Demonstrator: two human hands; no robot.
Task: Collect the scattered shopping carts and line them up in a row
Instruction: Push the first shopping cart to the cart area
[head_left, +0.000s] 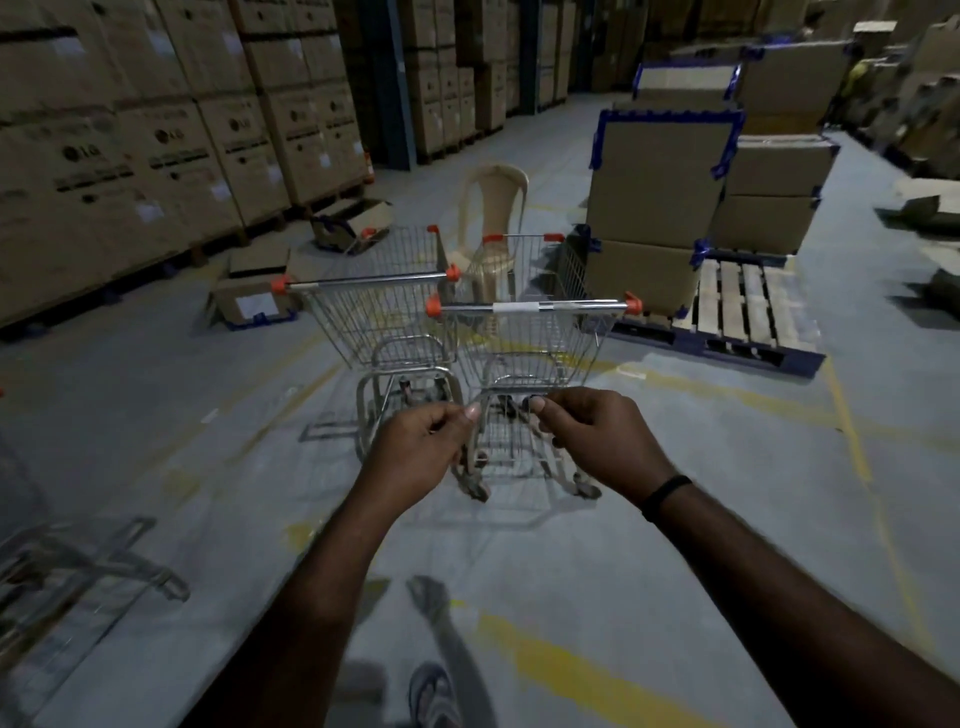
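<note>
Two wire shopping carts with orange handle caps stand side by side on the floor ahead, handles toward me. The left cart (382, 317) is slightly farther away than the right cart (537, 338). My left hand (421, 447) and my right hand (592, 441) are stretched forward, below and short of the handles. Both have loosely curled fingers and hold nothing. Part of a third cart (78, 577) shows blurred at the lower left.
A beige plastic chair (493, 218) stands just behind the carts. Stacked cardboard boxes (654, 208) sit on a pallet (737, 312) at the right, and a wall of boxes (156, 156) runs along the left. Open boxes (249, 296) lie on the floor. Yellow lines mark the grey floor.
</note>
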